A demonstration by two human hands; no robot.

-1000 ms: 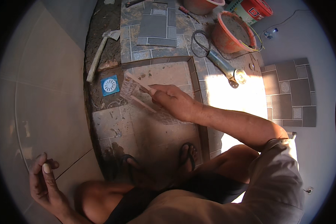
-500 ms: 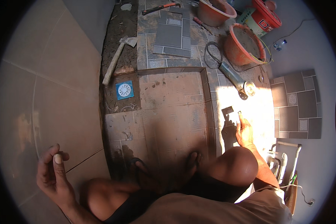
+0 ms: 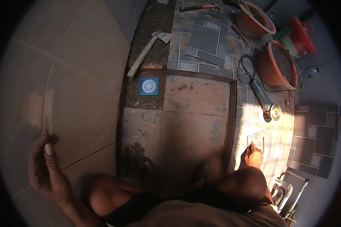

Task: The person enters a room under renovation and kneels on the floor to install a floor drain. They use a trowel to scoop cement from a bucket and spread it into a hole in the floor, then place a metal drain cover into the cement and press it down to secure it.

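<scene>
Tile (image 3: 257, 137) near grinder (image 3: 260, 92) | tub (image 3: 268, 71) beyond it held mortar (image 3: 280, 60) | right hand (image 3: 254, 157) on tile, grip unclear | left hand (image 3: 49, 170) half-curled, empty

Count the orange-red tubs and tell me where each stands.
2. The nearer tub stands just beyond the angle grinder, at upper right; the farther tub stands left of the lidded bucket, at the top edge. More could be hidden out of frame.
</scene>
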